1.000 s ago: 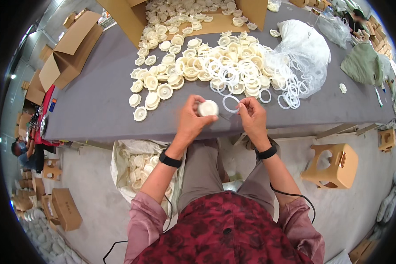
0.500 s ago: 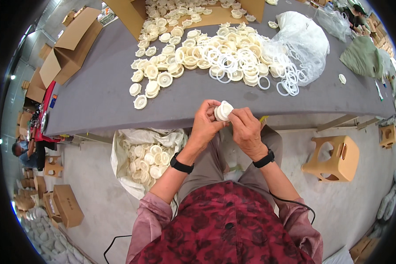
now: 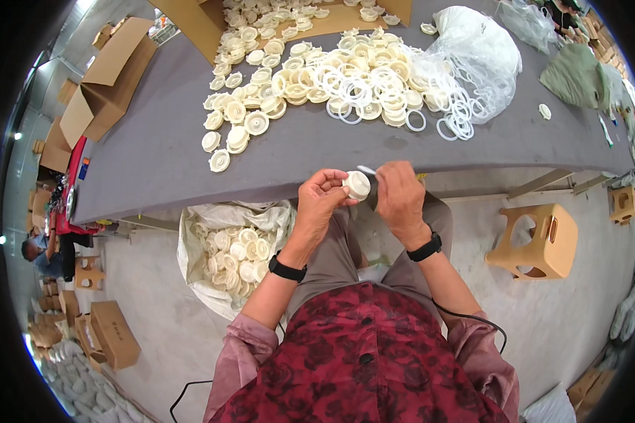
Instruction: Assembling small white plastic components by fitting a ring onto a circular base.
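Cream plastic cap [image 3: 358,185] sits pinched in your left hand [image 3: 319,204] (wrist bent up); your right hand [image 3: 400,197], at its 3 o'clock, grips a thin white ring [image 3: 367,170].

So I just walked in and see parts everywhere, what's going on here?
A seated person holds a round cream cap in the left hand at the table edge, while the right hand pinches a thin white ring right against it. On the table lie piles of caps and loose rings beside a plastic bag. A sack on the floor at the person's left holds more caps.
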A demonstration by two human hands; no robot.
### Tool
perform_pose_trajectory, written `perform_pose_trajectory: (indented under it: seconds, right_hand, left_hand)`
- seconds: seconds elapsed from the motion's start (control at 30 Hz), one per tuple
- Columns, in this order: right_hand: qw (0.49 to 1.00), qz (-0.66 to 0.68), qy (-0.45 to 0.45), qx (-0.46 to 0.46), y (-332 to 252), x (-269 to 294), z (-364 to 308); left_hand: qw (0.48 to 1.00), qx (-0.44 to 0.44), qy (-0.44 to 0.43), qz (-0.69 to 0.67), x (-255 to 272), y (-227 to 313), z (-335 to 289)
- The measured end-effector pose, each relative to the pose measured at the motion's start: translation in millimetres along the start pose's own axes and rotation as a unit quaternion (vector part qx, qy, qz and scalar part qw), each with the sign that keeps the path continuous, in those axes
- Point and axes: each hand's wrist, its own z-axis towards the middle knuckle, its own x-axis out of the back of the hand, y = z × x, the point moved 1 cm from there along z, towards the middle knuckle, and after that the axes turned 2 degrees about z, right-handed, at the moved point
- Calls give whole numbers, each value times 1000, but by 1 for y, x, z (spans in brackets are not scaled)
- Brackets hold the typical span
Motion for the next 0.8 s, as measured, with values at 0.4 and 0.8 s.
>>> perform_pose_trajectory:
  seconds: [0.4, 0.8]
  right_hand:
    - [992, 31, -47, 112, -18, 0, -17]
    - [907, 302, 41, -292, -24, -5, -36]
  left_hand:
    - [998, -5, 37, -44, -13, -7, -5]
    - [992, -48, 51, -108, -24, -20, -13]
